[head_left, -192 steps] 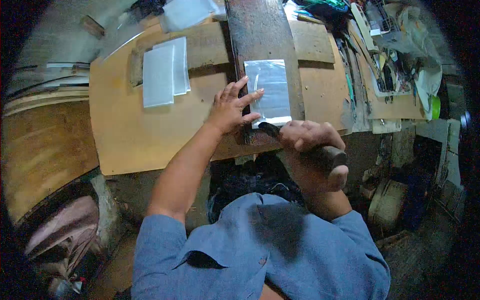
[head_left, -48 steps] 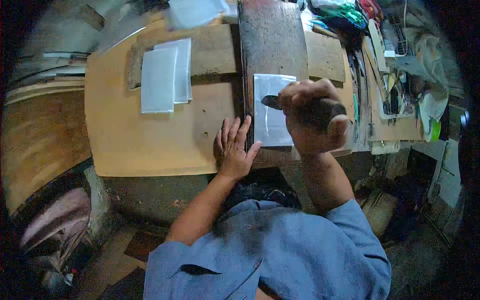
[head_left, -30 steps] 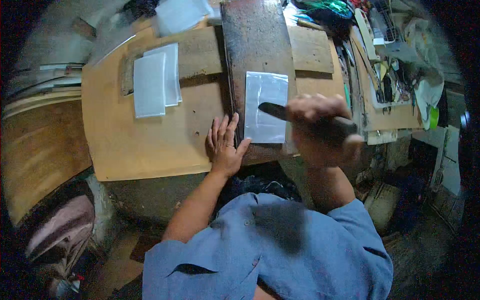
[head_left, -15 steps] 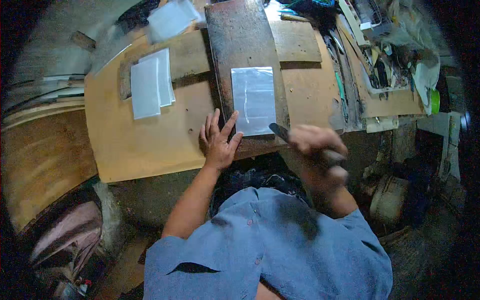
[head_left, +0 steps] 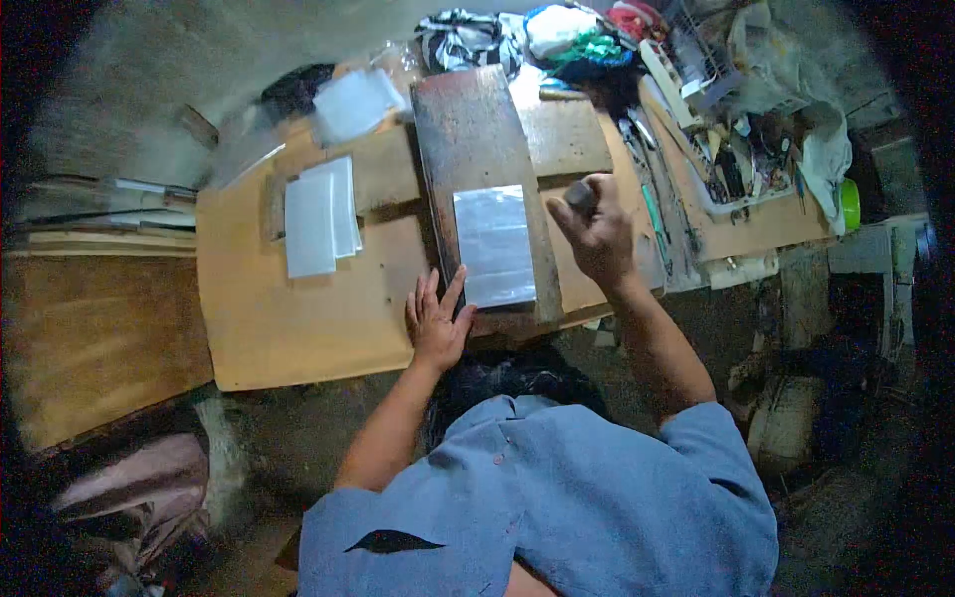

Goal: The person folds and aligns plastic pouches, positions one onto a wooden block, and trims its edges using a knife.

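A stack of clear plastic sheets or bags (head_left: 494,246) lies on a dark wooden board (head_left: 477,129). My left hand (head_left: 436,323) rests at the board's left edge with its fingers apart, fingertips by the lower left corner of the plastic. To the right of the plastic, my right hand (head_left: 597,229) is raised and wrapped round the dark handle of a tool (head_left: 583,197); its blade is hidden from view. Further left, another pile of whitish plastic sheets (head_left: 316,221) lies partly on a lighter plank (head_left: 383,169).
More plastic sheets (head_left: 356,103) lie at the back left. Bundled bags and cloths (head_left: 582,40) sit behind the board. On the right stands a white tray (head_left: 766,199) with various tools, near a green round object (head_left: 850,205). The tan tabletop (head_left: 298,338) ends near my body.
My right hand has lifted away from the plastic's lower right corner, up and to the right, and the blade no longer shows. My left hand stays at the board's edge. The view has shifted.
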Action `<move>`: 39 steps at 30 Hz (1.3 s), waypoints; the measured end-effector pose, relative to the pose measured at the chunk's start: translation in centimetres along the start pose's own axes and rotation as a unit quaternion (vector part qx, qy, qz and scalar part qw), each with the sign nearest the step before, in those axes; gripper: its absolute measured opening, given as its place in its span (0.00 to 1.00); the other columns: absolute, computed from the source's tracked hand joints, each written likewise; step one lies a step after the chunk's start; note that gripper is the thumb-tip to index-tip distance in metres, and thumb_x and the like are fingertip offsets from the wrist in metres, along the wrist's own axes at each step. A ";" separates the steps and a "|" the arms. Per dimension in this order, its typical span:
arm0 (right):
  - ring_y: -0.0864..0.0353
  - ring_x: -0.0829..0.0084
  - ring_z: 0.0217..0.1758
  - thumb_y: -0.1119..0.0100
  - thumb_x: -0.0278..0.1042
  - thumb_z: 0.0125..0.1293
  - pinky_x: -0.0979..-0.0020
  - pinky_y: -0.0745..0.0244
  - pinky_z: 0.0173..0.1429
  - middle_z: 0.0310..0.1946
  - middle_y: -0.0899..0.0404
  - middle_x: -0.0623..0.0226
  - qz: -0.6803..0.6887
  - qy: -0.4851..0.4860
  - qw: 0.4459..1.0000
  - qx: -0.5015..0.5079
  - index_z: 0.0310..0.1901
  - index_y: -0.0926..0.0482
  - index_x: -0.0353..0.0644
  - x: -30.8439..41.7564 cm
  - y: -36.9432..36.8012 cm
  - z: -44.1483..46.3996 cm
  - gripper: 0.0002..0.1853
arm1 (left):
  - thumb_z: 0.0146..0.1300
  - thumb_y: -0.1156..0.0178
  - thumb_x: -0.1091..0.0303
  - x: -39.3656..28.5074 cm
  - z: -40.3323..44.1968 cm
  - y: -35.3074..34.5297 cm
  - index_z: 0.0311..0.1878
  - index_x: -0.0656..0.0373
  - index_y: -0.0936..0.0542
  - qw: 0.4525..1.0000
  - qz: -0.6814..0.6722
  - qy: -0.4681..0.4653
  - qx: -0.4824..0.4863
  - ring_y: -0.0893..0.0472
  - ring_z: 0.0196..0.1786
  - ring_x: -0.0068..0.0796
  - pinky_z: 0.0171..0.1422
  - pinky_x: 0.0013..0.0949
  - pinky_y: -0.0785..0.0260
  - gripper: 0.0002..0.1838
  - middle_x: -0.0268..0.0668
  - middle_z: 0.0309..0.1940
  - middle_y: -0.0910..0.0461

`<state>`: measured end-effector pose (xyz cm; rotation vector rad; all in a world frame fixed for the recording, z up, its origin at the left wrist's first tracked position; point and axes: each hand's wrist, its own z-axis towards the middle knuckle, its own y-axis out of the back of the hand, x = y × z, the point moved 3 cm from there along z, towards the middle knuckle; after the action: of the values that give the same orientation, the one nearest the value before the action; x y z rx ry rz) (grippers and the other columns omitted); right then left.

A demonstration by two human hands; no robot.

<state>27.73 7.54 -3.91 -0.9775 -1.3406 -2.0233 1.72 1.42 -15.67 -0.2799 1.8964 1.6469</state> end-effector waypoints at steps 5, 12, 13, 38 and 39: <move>0.24 0.47 0.39 0.39 0.48 0.57 0.54 0.28 0.42 0.36 0.26 0.49 -0.072 0.036 0.997 -0.001 0.44 0.33 0.41 -5.6 -3.8 3.4 0.23 | 0.63 0.46 0.52 -1.2 -0.8 0.3 0.70 0.33 0.40 1.000 -0.002 0.019 0.014 0.52 0.73 0.51 0.74 0.54 0.67 0.31 0.49 0.70 0.49; 0.29 0.47 0.50 0.40 0.36 0.57 0.55 0.30 0.52 0.43 0.29 0.49 -0.172 -0.002 0.985 0.002 0.50 0.32 0.40 -10.6 -6.9 5.8 0.21 | 0.62 0.44 0.51 -1.9 -2.1 0.5 0.69 0.35 0.40 1.000 0.007 -0.006 0.024 0.53 0.72 0.58 0.74 0.52 0.61 0.32 0.51 0.71 0.53; 0.29 0.47 0.50 0.40 0.36 0.57 0.55 0.31 0.53 0.45 0.29 0.50 -0.183 0.000 0.983 0.017 0.51 0.32 0.40 -11.3 -7.2 5.9 0.22 | 0.61 0.44 0.51 -2.0 -2.2 0.5 0.70 0.36 0.40 1.000 0.002 -0.014 0.020 0.53 0.72 0.57 0.74 0.53 0.62 0.33 0.51 0.72 0.55; 0.25 0.79 0.34 0.42 0.32 0.63 0.73 0.28 0.39 0.31 0.22 0.69 0.322 -0.197 0.911 0.164 0.41 0.25 0.37 -7.2 -3.3 -6.9 0.09 | 0.56 0.34 0.58 -7.9 1.8 1.3 0.66 0.65 0.41 0.969 -0.243 0.001 -0.050 0.33 0.64 0.45 0.68 0.41 0.41 0.40 0.54 0.62 0.36; 0.25 0.79 0.34 0.42 0.32 0.63 0.73 0.28 0.39 0.31 0.22 0.69 0.321 -0.197 0.911 0.166 0.41 0.25 0.37 -6.4 -2.9 -7.2 0.09 | 0.57 0.34 0.60 -8.1 2.1 1.2 0.63 0.65 0.37 0.917 -0.395 0.062 -0.007 0.29 0.59 0.40 0.63 0.38 0.37 0.35 0.50 0.58 0.31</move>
<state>27.45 2.14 -12.40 -1.4709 -1.2688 -1.1033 8.18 1.83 -10.22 -1.0248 1.5341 1.0949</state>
